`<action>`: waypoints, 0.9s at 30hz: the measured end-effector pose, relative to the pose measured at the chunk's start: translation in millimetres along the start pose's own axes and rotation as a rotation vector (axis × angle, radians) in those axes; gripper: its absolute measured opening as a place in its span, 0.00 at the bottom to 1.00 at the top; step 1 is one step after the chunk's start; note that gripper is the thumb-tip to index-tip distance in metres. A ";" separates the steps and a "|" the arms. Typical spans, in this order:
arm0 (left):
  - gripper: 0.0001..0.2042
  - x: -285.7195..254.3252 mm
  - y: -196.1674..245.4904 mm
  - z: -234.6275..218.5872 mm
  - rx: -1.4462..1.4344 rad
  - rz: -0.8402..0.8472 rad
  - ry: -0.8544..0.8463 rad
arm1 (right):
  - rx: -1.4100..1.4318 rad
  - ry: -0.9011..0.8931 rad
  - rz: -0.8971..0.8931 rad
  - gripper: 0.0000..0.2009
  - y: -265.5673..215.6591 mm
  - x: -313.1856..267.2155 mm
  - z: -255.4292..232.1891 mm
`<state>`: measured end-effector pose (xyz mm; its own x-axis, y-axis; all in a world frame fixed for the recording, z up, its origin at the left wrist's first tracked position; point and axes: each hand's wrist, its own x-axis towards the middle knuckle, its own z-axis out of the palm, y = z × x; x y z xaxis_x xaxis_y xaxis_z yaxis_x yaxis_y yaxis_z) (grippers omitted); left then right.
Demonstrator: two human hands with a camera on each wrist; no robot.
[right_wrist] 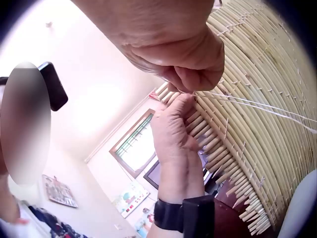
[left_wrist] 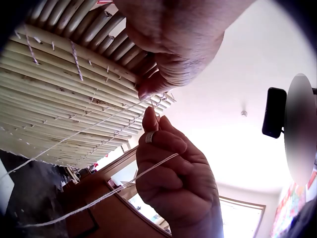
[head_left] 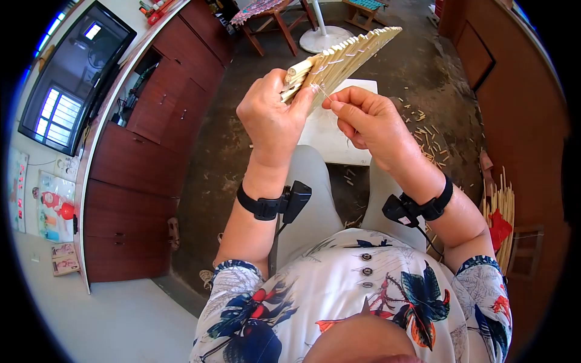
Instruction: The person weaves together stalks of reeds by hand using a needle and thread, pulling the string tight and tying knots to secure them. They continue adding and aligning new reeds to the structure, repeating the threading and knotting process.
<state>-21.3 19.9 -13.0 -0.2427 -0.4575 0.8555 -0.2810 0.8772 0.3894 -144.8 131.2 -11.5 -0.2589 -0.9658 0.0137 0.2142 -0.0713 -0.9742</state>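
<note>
A mat of pale stalks (head_left: pixel 357 57), stitched in rows with white string, is held up in front of the chest. My left hand (head_left: pixel 272 121) grips its near edge, thumb pressed on the face of the mat beside the stitching. Just right of that thumb, my right hand (head_left: pixel 372 124) pinches the string between thumb and forefinger, close against the mat edge. In the left wrist view the white string (left_wrist: pixel 106 197) also passes through the curled fingers of the right hand, and a ring (left_wrist: pixel 149 137) shows on one finger. The right wrist view shows stalk ends (right_wrist: pixel 218 153) sticking out past a binding strip.
Below the hands stands a white-topped surface (head_left: pixel 339 142). Cut stalk pieces (head_left: pixel 430 136) litter the floor at the right, near a bundle of long stalks (head_left: pixel 501 196). Red-brown cabinets (head_left: pixel 133 193) line the left side; a wooden stool (head_left: pixel 278 24) stands ahead.
</note>
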 end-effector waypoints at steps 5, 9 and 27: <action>0.11 -3.8 0.8 -5.5 0.037 -0.028 -0.033 | -0.096 0.047 -0.085 0.06 7.7 2.7 3.5; 0.11 -10.1 1.1 -7.7 0.054 0.001 -0.023 | -0.123 0.089 -0.149 0.06 12.0 -3.0 7.2; 0.09 -60.0 27.7 -10.1 -0.043 0.088 -0.065 | -0.019 0.084 0.012 0.06 47.8 -53.8 -11.6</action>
<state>-5.2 73.2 -50.1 -0.3242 -0.3861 0.8636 -0.2162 0.9190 0.3297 -131.5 182.7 -61.4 -0.3347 -0.9422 -0.0165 0.2004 -0.0541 -0.9782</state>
